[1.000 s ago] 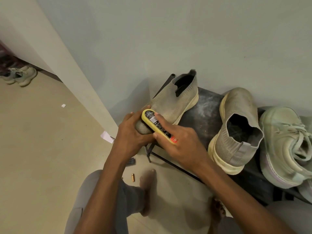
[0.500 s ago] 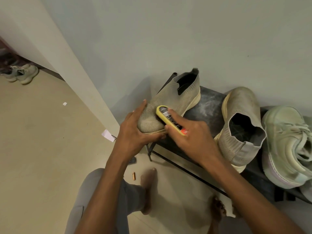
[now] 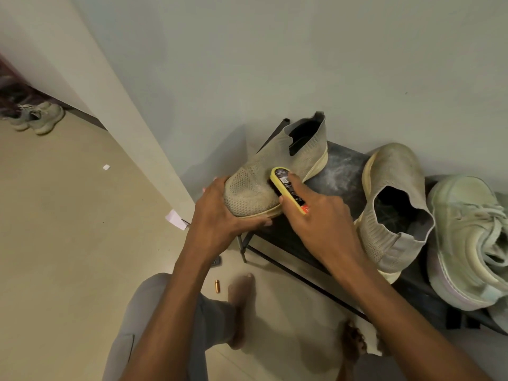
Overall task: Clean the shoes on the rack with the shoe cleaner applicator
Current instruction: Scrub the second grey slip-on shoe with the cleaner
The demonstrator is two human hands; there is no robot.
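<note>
Knit beige shoe (image 3: pixel 275 174) at frame centre, toe gripped by left hand (image 3: pixel 220 215); heel on rack (image 3: pixel 341 171). Yellow applicator (image 3: pixel 288 188), clasped in right hand (image 3: pixel 321 218), slid from toe toward mid-upper. Probably scrubbing midway.

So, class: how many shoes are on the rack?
3 clearly: the knit shoe held at the rack's left end, another knit shoe mid-rack, a laced sneaker rightmost. A fourth may sit at the frame's edge.
</note>
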